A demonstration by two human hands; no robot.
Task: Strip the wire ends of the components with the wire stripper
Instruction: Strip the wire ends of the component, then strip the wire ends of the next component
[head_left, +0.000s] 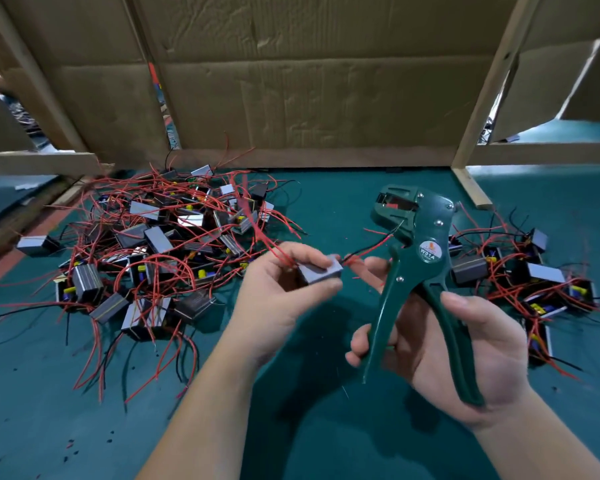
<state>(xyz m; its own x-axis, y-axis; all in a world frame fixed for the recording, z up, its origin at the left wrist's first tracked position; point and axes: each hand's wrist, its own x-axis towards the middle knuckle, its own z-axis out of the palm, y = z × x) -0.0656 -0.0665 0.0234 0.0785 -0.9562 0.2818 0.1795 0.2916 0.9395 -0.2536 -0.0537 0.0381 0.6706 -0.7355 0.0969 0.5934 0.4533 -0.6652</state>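
- Our left hand (278, 285) pinches the component (321, 273); our right hand (465, 341) wraps the wire stripper (420, 251), handles spread
- We should seat the wire end (386, 238) squarely in the jaws; squeeze steadily

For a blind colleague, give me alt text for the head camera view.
A person's left hand holds a grey component, its wires reaching toward the head of a green wire stripper gripped in the right hand. A large pile of similar components lies left on the green mat, a smaller pile right.

Left hand (278, 282) holds a component (321, 270); right hand (465, 344) grips the wire stripper (420, 258).
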